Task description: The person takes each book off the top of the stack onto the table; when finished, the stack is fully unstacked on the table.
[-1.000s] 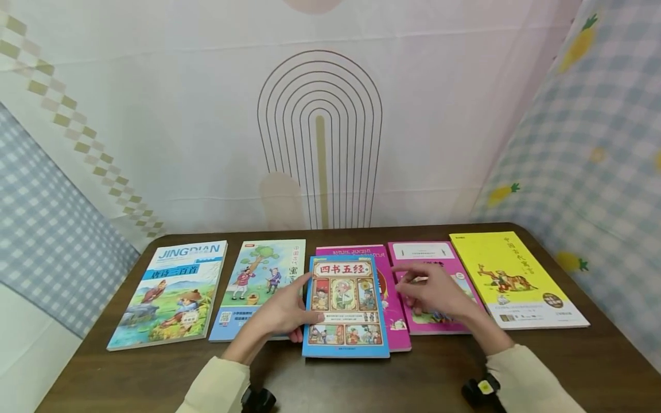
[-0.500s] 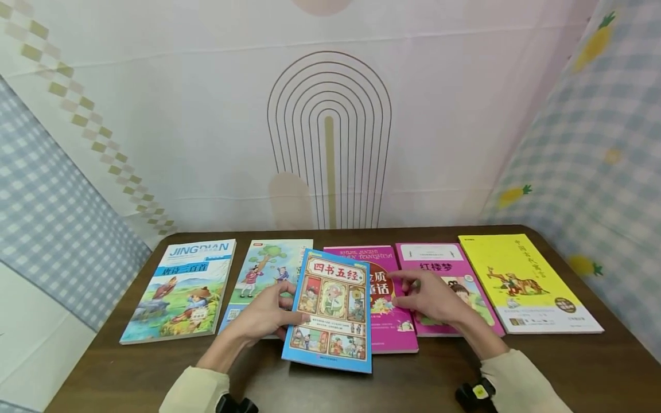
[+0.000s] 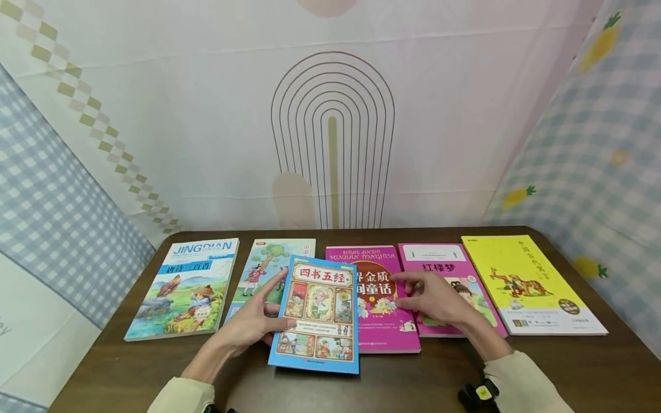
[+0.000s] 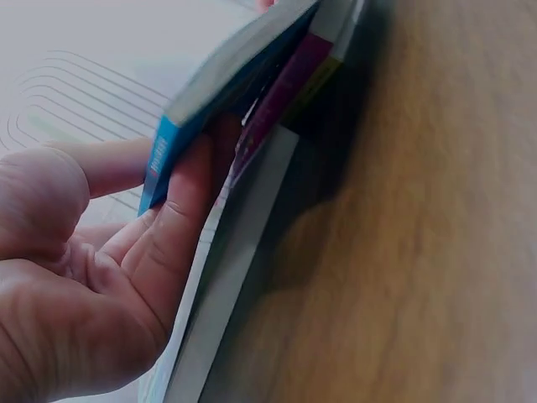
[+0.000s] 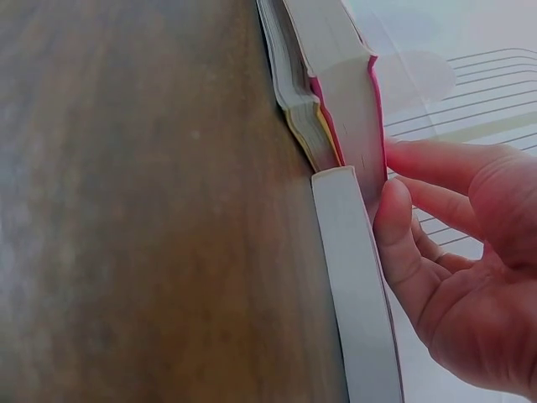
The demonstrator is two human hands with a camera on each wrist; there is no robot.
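My left hand (image 3: pixel 247 328) grips the blue comic-style book (image 3: pixel 316 315) by its left edge, thumb on the cover and fingers beneath. In the left wrist view this book (image 4: pixel 231 80) is raised and tilted over its neighbours. It overlaps a magenta book (image 3: pixel 387 332) and hides part of a green-and-blue one (image 3: pixel 256 287). The right hand (image 3: pixel 434 299) touches the magenta book near its right edge with thumb and fingertips. In the right wrist view the fingers (image 5: pixel 393 210) are bent loosely against that book's edge; no hold around it shows.
A second magenta book (image 3: pixel 467 272) lies under and beside my right hand. Farther right is a yellow book (image 3: pixel 516 275); at the left lies a landscape-covered book (image 3: pixel 188 298). All lie on a brown wooden table (image 3: pixel 403 384) before a patterned cloth backdrop (image 3: pixel 227 143).
My left hand has lifted the blue book off the magenta one and carried it left and towards me, tilting it. The right hand stays by the magenta book's right edge, its fingertips now on it.
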